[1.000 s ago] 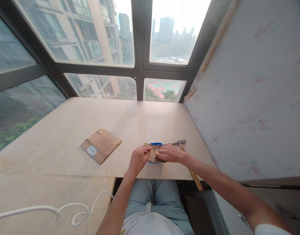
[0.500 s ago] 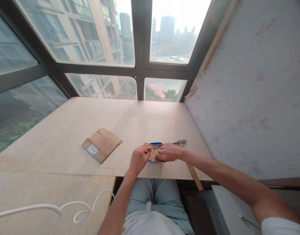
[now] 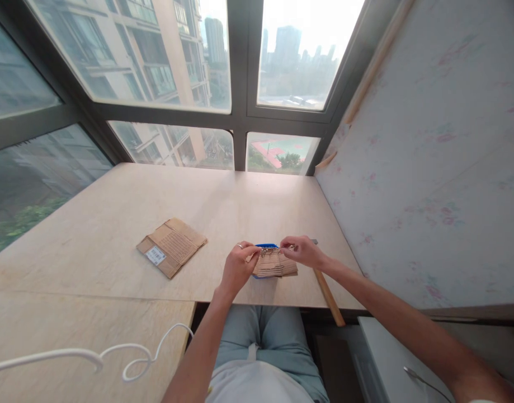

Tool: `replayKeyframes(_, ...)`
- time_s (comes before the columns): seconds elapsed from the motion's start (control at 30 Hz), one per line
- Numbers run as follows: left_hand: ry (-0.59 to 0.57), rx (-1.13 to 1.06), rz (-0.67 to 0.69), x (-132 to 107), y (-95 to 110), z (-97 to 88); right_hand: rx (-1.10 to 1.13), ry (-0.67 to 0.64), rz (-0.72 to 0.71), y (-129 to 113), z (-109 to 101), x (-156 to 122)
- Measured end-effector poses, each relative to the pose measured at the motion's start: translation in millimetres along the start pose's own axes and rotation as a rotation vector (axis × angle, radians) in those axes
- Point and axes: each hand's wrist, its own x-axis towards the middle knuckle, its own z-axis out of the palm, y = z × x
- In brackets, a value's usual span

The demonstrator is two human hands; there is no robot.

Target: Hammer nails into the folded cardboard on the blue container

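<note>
A small piece of ribbed brown cardboard lies at the table's front, over a blue item whose edges show behind and below it. Thin dark pieces, too small to name, lie along the cardboard's far edge. My left hand, with a ring on one finger, pinches at the upper left of the cardboard. My right hand has its fingertips pressed together at the upper right. What sits in either pinch is too small to make out. Right of the cardboard lies a hammer, its wooden handle jutting past the table edge, its head partly behind my right hand.
A folded cardboard piece with a white label rests on the table to the left. A white cable loops over the lower left surface. Windows stand behind, a papered wall on the right, and a white cabinet low right.
My right hand has lifted off the middle of the cardboard and moved up and right to its far edge, uncovering the ribbed surface. My left hand stays nearly in place.
</note>
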Motion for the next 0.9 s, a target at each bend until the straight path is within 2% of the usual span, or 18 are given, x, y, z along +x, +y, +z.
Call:
replayKeyframes(0.13, -0.009, 0.057, 0.094, 10, 4, -1.5, 0.073, -0.028, 0.086, 2, 5, 11)
replayKeyframes(0.3, -0.086, 0.145, 0.182, 18, 2, -8.0, 0.103, -0.081, 0.146, 3, 8, 19)
replayKeyframes(0.6, -0.137, 0.121, 0.16, 15, 7, -10.2, 0.057, -0.168, 0.181, -2, 8, 23)
replayKeyframes(0.9, -0.178, 0.095, 0.174, 12, 8, -5.4, -0.099, -0.252, 0.151, -6, 8, 30)
